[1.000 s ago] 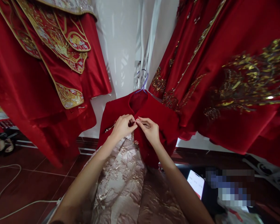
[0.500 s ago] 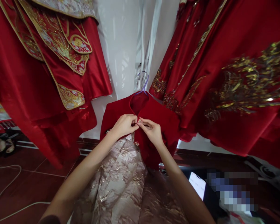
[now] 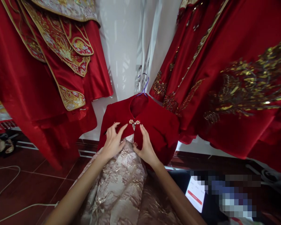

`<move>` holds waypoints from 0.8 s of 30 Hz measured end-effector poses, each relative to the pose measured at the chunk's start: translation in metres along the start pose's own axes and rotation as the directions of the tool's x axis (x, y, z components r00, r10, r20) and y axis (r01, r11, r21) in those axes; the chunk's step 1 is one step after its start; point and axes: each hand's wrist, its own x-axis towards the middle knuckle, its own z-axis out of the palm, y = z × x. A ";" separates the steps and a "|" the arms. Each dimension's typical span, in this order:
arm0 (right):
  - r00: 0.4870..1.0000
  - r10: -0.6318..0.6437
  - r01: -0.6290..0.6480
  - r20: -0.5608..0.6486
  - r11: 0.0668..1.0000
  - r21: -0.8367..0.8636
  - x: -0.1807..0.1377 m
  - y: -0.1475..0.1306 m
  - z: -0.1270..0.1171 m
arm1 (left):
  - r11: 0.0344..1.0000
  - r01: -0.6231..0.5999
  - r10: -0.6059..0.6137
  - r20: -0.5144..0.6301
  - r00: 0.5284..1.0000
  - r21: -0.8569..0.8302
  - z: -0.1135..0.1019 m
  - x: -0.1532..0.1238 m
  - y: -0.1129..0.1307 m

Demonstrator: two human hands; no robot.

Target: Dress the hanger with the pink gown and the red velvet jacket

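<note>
A red velvet jacket (image 3: pixel 156 125) hangs on a purple hanger (image 3: pixel 145 86) in front of me, above a pale skirt with a metallic floral pattern (image 3: pixel 121 178). At its neckline a beaded flower clasp (image 3: pixel 134 122) spans the two front edges, which part below it. My left hand (image 3: pixel 113 140) is open over the left front panel, index fingertip just below the clasp. On the other front, my right hand (image 3: pixel 146 147) is open too, fingertips on the velvet beside the clasp. Its thumb lies by a lower beaded ornament (image 3: pixel 135 144), partly hidden.
Red embroidered garments (image 3: pixel 91 62) hang at left, and a red gown with gold sequins (image 3: pixel 229 125) at right. A lit phone (image 3: pixel 195 195) lies on a dark surface at lower right. A white cable (image 3: pixel 32 205) and high-heeled shoes (image 3: pixel 9 147) are on the tiled floor.
Both hands have let go of the clasp at the neckline and moved down and apart, leaving it in full view. My fingers have spread. The phone screen shows a different page.
</note>
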 end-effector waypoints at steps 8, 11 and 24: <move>0.995 -0.065 0.062 -0.080 0.998 -0.032 -0.016 0.027 -0.005 | 0.923 0.273 -0.288 -0.017 0.958 -0.271 -0.017 -0.033 -0.081; 0.984 0.052 -0.054 -0.172 0.998 -0.008 -0.015 0.022 -0.006 | 0.917 0.276 -0.316 -0.101 0.943 -0.287 -0.043 -0.008 -0.061; 0.885 0.300 -0.271 -0.357 0.954 0.128 0.009 -0.009 -0.060 | 0.983 0.180 -0.174 0.117 0.978 -0.039 0.056 -0.035 0.040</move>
